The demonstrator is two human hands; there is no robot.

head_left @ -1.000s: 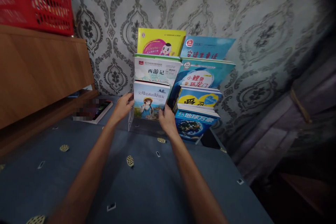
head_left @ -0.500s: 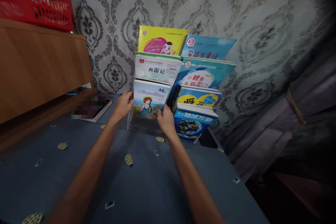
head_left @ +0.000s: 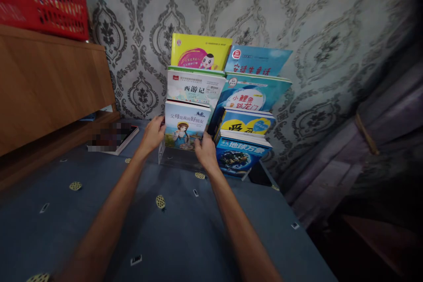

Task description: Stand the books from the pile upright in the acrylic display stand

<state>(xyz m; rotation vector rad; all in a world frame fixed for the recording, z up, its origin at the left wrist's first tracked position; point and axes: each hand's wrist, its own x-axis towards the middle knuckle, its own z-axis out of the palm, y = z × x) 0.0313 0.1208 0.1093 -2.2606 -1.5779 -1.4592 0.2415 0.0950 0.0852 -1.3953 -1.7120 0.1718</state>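
Book (head_left: 187, 125) reads "父母是我的好朋友".

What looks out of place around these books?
One book lies flat on the blue surface at left, apart from the propped-up books in the clear rack, so it looks stray. I see nothing spilled or damaged.

white book (head_left: 197, 87) partly hidden (behind front book (head_left: 182, 131)); red basket (head_left: 33, 13) cropped.
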